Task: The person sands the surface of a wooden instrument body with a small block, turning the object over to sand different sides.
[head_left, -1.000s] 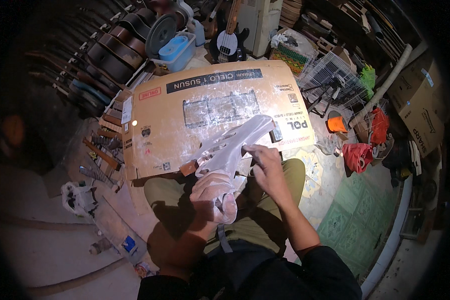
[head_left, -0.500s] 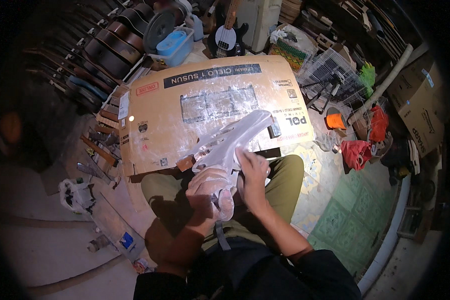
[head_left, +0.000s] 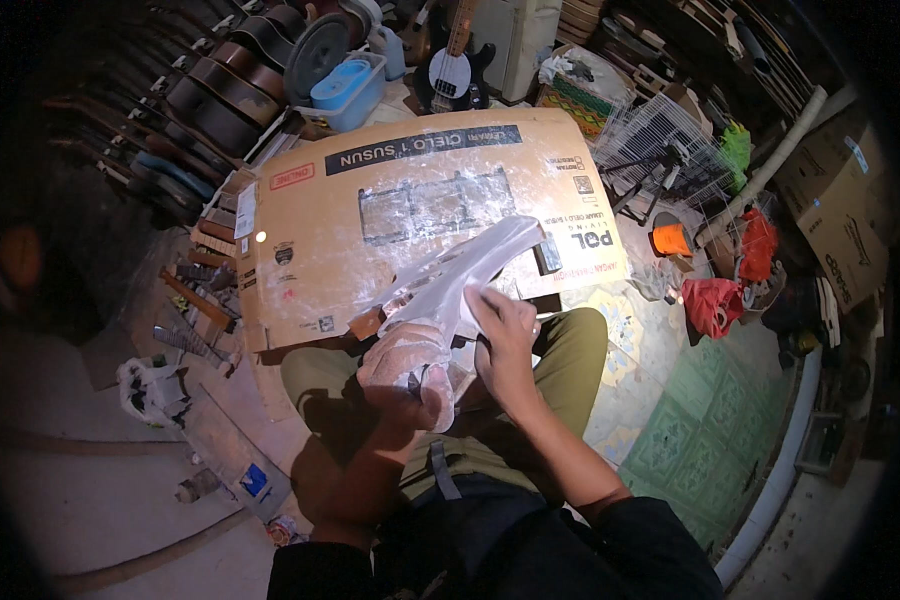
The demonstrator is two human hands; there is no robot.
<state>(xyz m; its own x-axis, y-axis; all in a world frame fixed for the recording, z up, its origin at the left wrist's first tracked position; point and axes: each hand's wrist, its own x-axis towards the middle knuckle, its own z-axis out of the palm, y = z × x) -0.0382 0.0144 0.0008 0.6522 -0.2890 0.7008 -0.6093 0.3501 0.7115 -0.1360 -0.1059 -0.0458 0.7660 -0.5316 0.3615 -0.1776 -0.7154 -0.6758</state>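
A long pale workpiece [head_left: 490, 250], smooth, curved and coated in whitish dust, slants over my lap and the near edge of the cardboard. Slots or gaps show along its left side. My left hand [head_left: 402, 368], whitened with dust, is wrapped round its near end. My right hand [head_left: 507, 335] lies against its right side with fingers bent, pressing a small white sheet [head_left: 467, 315] to the surface. Whether the sheet is sandpaper or cloth I cannot tell. A brown wooden block [head_left: 367, 322] shows by the workpiece's left side, and a dark block [head_left: 548, 254] lies near its far end.
Beneath the work is a flat, dusty cardboard sheet [head_left: 320, 215]. Guitars [head_left: 220, 90] line the far left, near a blue tub [head_left: 355, 100] and a dark bass guitar [head_left: 453, 75]. To the right are a wire cage [head_left: 670, 150], an orange spool [head_left: 672, 238] and a red bag [head_left: 712, 308].
My right hand has slid slightly up along the workpiece. My left hand and the near end have shifted a little to the left and tilted.
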